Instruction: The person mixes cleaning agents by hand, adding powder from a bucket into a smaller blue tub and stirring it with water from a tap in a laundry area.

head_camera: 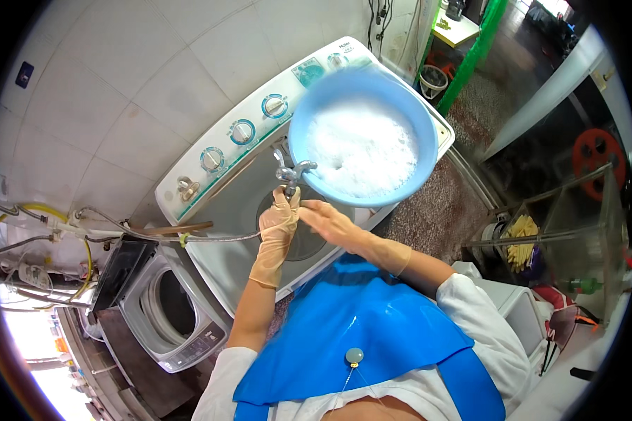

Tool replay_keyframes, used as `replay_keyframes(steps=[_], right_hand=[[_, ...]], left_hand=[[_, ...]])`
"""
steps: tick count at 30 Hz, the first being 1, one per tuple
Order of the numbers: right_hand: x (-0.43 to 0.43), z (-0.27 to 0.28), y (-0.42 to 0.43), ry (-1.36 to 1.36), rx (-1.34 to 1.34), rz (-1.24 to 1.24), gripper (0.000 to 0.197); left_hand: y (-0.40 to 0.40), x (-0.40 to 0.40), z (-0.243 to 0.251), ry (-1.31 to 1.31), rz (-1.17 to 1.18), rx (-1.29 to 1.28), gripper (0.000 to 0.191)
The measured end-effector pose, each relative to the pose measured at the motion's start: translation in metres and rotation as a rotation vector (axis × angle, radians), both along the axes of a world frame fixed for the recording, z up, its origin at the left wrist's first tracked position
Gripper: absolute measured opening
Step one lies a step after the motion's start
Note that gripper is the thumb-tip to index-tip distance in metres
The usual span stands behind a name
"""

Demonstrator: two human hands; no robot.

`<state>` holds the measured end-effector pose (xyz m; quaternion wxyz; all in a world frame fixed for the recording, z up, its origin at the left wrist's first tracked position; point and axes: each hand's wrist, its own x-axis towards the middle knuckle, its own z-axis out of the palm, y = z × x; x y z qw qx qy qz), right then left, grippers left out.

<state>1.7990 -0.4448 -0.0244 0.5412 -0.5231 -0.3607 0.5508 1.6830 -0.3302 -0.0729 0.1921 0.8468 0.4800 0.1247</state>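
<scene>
My left hand [280,218], in a thin translucent glove, grips a metal tap [290,176] near its base. A braided hose [226,239] runs from the left to this hand. My right hand [329,223], also gloved, lies against it with fingertips just below the tap; whether it holds anything is hidden. The tap's spout reaches over the near left rim of a blue plastic basin [429,158]. White suds [366,147] fill much of the basin. It sits on the right part of a white Haier washing machine [253,108], whose tub [226,258] lies uncovered below my hands.
Another washing machine [171,310] stands at lower left with its lid raised. Hoses and a yellow pipe [47,210] run along the tiled wall. Yellow rubber gloves [522,242] hang on a rack at right. A green post [471,58] and a bucket [433,79] are beyond the basin.
</scene>
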Motion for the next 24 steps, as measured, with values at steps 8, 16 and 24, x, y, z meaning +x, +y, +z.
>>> replay_keyframes(steps=[8, 16, 24], right_hand=[[0.017, 0.015, 0.074, -1.247, 0.403, -0.355, 0.065], [0.030, 0.035, 0.099, -1.445, 0.312, -0.050, 0.051], [0.025, 0.033, 0.082, -1.388, 0.305, -0.097, 0.045]], left_hand=[[0.005, -0.011, -0.020, 0.074, -0.141, 0.211, 0.041], [0.013, -0.011, -0.020, 0.063, -0.211, 0.437, 0.053], [0.015, -0.016, -0.040, 0.109, -0.236, 0.473, 0.075]])
